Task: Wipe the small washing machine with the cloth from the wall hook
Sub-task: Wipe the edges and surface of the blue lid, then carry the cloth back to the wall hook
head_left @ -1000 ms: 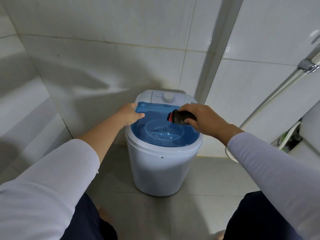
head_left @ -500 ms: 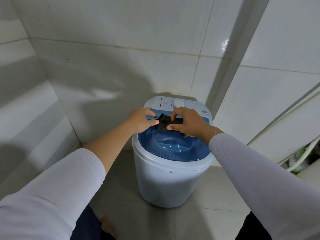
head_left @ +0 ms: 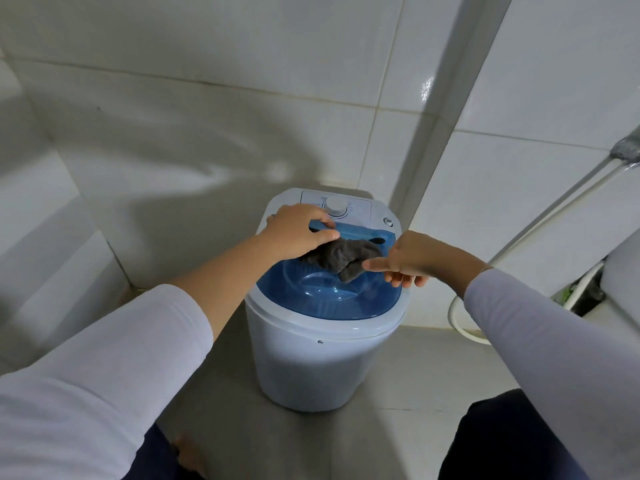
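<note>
You stood over the small washing machine [head_left: 311,358], which sat on the grey floor [head_left: 398,445] in the corner of the white tiled wall [head_left: 207,133]. Its blue see-through lid [head_left: 329,299] was down, and through it you could make out the ribbed inner tub [head_left: 322,289]; whether anything lay inside it could not be told.

The dark grey cloth [head_left: 341,256] lay bunched on the rear half of the lid, just in front of the white control panel and its round dial [head_left: 336,205]. Your left hand [head_left: 298,232] rested flat on the back left of the lid, fingers together and stretched out, the palm pressing down on the left end of the cloth rather than closed around it. Your right hand [head_left: 412,259] hung over the right side of the lid with the fingers loosely spread; one fingertip pointed at and met the right end of the cloth, and nothing was gripped in it.

A white hose [head_left: 460,320] curled on the floor to the right of the machine, well apart from it.
</note>
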Demonstrator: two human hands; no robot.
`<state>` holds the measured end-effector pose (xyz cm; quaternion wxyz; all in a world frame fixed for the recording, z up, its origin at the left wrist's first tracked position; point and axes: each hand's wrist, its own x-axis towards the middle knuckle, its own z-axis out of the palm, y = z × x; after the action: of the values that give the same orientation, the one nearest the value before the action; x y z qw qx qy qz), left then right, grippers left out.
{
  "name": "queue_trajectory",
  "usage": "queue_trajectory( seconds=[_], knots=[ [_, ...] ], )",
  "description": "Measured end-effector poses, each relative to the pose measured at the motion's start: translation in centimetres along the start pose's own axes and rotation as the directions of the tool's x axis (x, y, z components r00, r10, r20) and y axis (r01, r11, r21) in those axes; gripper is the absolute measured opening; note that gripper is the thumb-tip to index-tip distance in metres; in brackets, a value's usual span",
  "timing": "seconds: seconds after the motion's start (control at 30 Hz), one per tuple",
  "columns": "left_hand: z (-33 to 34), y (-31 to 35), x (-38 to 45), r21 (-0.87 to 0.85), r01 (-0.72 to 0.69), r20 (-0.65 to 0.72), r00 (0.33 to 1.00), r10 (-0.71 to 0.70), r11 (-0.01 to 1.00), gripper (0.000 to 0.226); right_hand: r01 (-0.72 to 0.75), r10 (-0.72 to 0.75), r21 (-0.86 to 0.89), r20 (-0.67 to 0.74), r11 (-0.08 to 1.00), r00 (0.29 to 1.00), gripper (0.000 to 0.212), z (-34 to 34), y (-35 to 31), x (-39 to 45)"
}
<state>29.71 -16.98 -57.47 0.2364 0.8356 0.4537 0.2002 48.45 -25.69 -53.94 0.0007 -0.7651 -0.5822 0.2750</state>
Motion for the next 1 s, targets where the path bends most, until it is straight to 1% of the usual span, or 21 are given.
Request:
queue_trajectory(
  seconds=[0.07,0.13,0.23,0.33,0.4,0.47,0.53,0.6,0.67,0.7,0.73,0.77,0.8,0.83,0.9,0.93,1.0],
  knots=[
    [0.5,1.6,0.1,0.045,-0.05,0.071,0.996,0.047,0.998,0.029,-0.01,0.01,0.03,-0.021,1.0,1.0,0.04,0.9,-0.1,-0.1],
    [1.0,2.6,0.3,0.077,-0.073,0.128,0.99,0.063,0.994,0.028,0.024,-0.017,0.08,-0.087,0.996,0.996,0.032,1.5,-0.5,0.0],
    [1.0,3.3,0.3,0.101,-0.072,0.144,0.988,0.057,0.992,0.034,0.097,-0.051,0.24,-0.191,0.966,0.98,0.015,1.7,-1.5,0.0],
    [-0.2,3.2,0.3,0.07,-0.122,0.101,0.988,0.114,0.99,0.048,0.202,-0.092,0.418,-0.27,0.886,0.959,0.019,0.9,-2.5,0.0],
    [-1.7,3.2,0.3,0.03,-0.139,0.071,0.988,0.136,0.99,0.05,0.291,-0.151,0.483,-0.309,0.826,0.939,0.016,-0.1,-3.4,-0.1],
    [-3.2,3.2,0.4,-0.008,-0.136,0.042,0.99,0.137,0.991,0.044,0.367,-0.216,0.493,-0.337,0.789,0.917,0.008,-1.2,-4.4,-0.3],
    [-4.9,3.2,0.5,-0.027,-0.114,-0.002,0.994,0.114,0.993,0.031,0.416,-0.258,0.52,-0.35,0.746,0.9,0.007,-2.4,-5.4,-0.4],
    [-6.4,2.9,0.8,-0.06,-0.102,-0.074,0.992,0.097,0.993,0.022,0.456,-0.286,0.559,-0.367,0.692,0.885,0.01,-3.4,-6.5,-0.3],
    [-7.9,2.7,1.0,-0.088,-0.09,-0.16,0.984,0.075,0.992,0.017,0.485,-0.307,0.597,-0.38,0.639,0.872,0.004,-4.2,-7.4,-0.1],
    [-8.7,2.6,1.0,-0.106,-0.077,-0.203,0.978,0.054,0.991,0.017,0.489,-0.322,0.605,-0.37,0.628,0.872,0.009,-4.6,-7.7,0.1],
    [-9.5,2.5,1.1,-0.124,-0.06,-0.243,0.97,0.028,0.991,0.017,0.48,-0.336,0.596,-0.343,0.644,0.877,0.018,-4.8,-8.0,0.3],
    [-10.2,2.3,1.2,-0.136,-0.04,-0.281,0.96,0.0,0.99,0.018,0.47,-0.35,0.553,-0.315,0.688,0.882,0.023,-4.9,-8.2,0.6],
    [-10.9,2.1,1.3,-0.144,-0.019,-0.313,0.949,-0.027,0.989,0.018,0.471,-0.37,0.489,-0.293,0.734,0.882,0.021,-5.0,-8.6,0.8],
    [-11.6,1.8,1.5,-0.15,0.002,-0.335,0.941,-0.053,0.989,0.019,0.478,-0.389,0.433,-0.282,0.764,0.877,0.016,-5.0,-9.0,0.9],
    [-12.7,1.1,1.8,-0.144,0.042,-0.344,0.935,-0.09,0.989,0.019,0.505,-0.416,0.406,-0.29,0.762,0.862,0.004,-5.3,-10.3,1.3],
    [-13.2,0.7,1.9,-0.133,0.06,-0.336,0.936,-0.102,0.989,0.02,0.52,-0.425,0.416,-0.304,0.746,0.853,0.005,-5.5,-11.0,1.5],
    [-14.1,-0.3,2.3,-0.11,0.087,-0.302,0.946,-0.117,0.99,0.021,0.552,-0.437,0.416,-0.344,0.722,0.831,0.018,-6.2,-12.8,2.0]
  ],
)
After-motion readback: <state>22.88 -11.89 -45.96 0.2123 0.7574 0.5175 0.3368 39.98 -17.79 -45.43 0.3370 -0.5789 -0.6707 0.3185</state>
